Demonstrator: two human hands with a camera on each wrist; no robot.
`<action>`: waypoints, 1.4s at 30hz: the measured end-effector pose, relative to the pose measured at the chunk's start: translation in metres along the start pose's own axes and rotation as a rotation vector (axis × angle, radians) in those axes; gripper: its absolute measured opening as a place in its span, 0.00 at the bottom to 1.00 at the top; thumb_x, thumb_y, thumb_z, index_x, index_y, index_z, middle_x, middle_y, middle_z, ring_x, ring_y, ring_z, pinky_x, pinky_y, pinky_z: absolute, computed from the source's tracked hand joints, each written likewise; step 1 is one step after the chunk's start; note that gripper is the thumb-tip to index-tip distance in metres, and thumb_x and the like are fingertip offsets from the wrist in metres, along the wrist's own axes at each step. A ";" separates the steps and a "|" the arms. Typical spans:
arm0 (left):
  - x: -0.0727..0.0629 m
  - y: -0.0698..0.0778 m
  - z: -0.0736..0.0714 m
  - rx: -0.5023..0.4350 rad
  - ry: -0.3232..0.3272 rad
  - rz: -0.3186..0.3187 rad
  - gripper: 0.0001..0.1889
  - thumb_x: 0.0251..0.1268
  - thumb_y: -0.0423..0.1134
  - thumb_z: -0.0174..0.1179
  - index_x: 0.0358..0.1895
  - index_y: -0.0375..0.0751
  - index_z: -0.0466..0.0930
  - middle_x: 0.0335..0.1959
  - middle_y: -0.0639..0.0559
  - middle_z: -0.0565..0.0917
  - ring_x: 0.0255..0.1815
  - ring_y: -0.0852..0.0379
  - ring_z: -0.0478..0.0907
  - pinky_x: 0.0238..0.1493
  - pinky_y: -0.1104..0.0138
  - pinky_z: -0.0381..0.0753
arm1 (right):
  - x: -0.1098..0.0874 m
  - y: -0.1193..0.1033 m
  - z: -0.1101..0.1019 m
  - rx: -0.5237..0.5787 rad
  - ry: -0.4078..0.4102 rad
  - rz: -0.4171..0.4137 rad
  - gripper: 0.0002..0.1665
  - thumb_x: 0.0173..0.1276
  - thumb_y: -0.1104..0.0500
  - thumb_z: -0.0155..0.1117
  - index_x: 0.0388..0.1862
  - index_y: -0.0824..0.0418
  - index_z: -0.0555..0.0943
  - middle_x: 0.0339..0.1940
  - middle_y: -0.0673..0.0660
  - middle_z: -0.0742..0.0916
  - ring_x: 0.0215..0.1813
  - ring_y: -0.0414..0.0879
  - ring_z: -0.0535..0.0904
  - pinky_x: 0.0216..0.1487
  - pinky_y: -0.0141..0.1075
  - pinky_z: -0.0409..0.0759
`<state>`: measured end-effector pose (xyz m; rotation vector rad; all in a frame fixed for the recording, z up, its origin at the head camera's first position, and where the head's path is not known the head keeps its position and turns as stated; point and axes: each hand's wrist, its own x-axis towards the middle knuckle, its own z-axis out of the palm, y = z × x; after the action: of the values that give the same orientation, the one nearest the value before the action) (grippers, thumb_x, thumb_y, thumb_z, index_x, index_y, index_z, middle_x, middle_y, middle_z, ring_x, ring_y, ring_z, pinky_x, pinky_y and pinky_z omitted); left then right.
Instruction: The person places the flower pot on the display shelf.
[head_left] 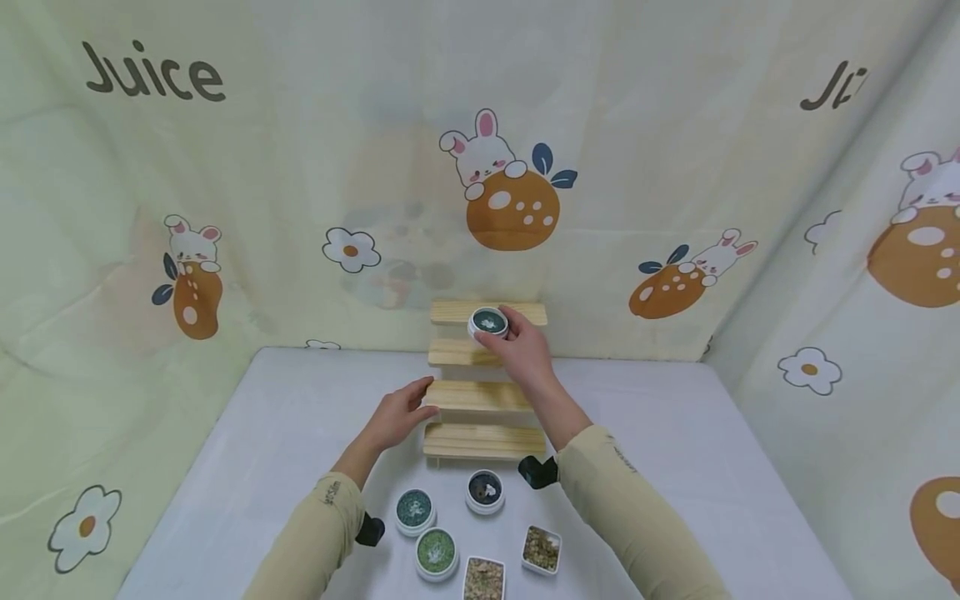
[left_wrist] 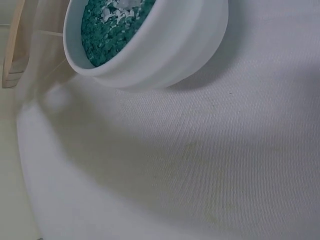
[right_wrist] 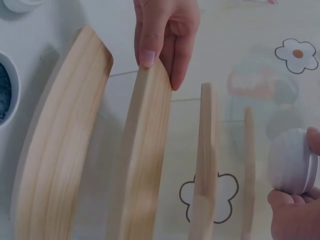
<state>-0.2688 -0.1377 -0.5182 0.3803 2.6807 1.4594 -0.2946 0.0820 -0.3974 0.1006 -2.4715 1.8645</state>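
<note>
My right hand holds a small round white jar with dark teal contents and a pale patch on top. It is in front of the top boards of a stepped wooden rack. In the right wrist view the same jar shows its white side, pinched between thumb and fingers. My left hand grips the left end of one of the rack's lower boards, thumb on one face and fingers on the other, as the right wrist view shows.
Before the rack stand a teal jar, a green jar and a dark jar. Two square white dishes, one with brown bits and one with pale bits, lie nearer. A patterned curtain hangs behind the table.
</note>
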 end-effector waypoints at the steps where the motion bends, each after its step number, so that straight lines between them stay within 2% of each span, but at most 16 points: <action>1: 0.000 0.000 0.000 0.000 0.002 0.001 0.33 0.68 0.40 0.62 0.72 0.32 0.62 0.69 0.36 0.69 0.69 0.45 0.68 0.68 0.58 0.72 | 0.003 0.000 0.001 -0.018 0.012 -0.011 0.39 0.62 0.54 0.73 0.70 0.61 0.70 0.66 0.57 0.78 0.66 0.47 0.74 0.65 0.39 0.77; 7: -0.001 0.000 -0.002 0.003 -0.013 0.001 0.33 0.68 0.40 0.62 0.72 0.31 0.62 0.69 0.35 0.68 0.69 0.44 0.68 0.68 0.58 0.71 | 0.017 -0.003 0.011 -0.151 0.077 -0.065 0.35 0.62 0.49 0.72 0.65 0.58 0.75 0.60 0.56 0.82 0.62 0.48 0.76 0.62 0.42 0.77; 16: 0.000 0.001 -0.002 0.011 -0.006 -0.006 0.34 0.67 0.40 0.63 0.72 0.31 0.62 0.69 0.36 0.69 0.69 0.45 0.68 0.68 0.58 0.71 | 0.027 -0.010 0.026 -0.213 0.087 -0.052 0.36 0.63 0.47 0.71 0.66 0.59 0.73 0.60 0.59 0.81 0.62 0.54 0.75 0.64 0.47 0.75; 23: -0.001 0.002 -0.002 0.002 -0.003 -0.004 0.34 0.67 0.40 0.63 0.72 0.31 0.63 0.69 0.37 0.69 0.69 0.45 0.69 0.68 0.57 0.71 | 0.035 -0.004 0.031 -0.242 0.092 -0.020 0.37 0.65 0.48 0.69 0.68 0.60 0.71 0.63 0.61 0.79 0.64 0.56 0.74 0.67 0.48 0.73; 30: 0.000 0.001 -0.004 0.000 -0.001 -0.012 0.33 0.67 0.40 0.63 0.72 0.32 0.63 0.69 0.37 0.69 0.69 0.45 0.69 0.68 0.58 0.71 | 0.040 -0.001 0.032 -0.280 0.100 -0.037 0.35 0.66 0.47 0.68 0.67 0.59 0.71 0.62 0.60 0.80 0.63 0.56 0.74 0.66 0.48 0.73; 42: 0.002 -0.002 -0.002 -0.025 -0.001 -0.012 0.33 0.67 0.40 0.63 0.71 0.32 0.63 0.68 0.37 0.70 0.68 0.46 0.69 0.67 0.59 0.72 | 0.045 -0.004 0.033 -0.269 0.109 -0.038 0.33 0.65 0.49 0.69 0.65 0.60 0.73 0.59 0.60 0.81 0.61 0.56 0.75 0.64 0.47 0.74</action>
<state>-0.2710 -0.1397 -0.5190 0.3623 2.6563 1.4871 -0.3394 0.0483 -0.3993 0.0347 -2.5953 1.4645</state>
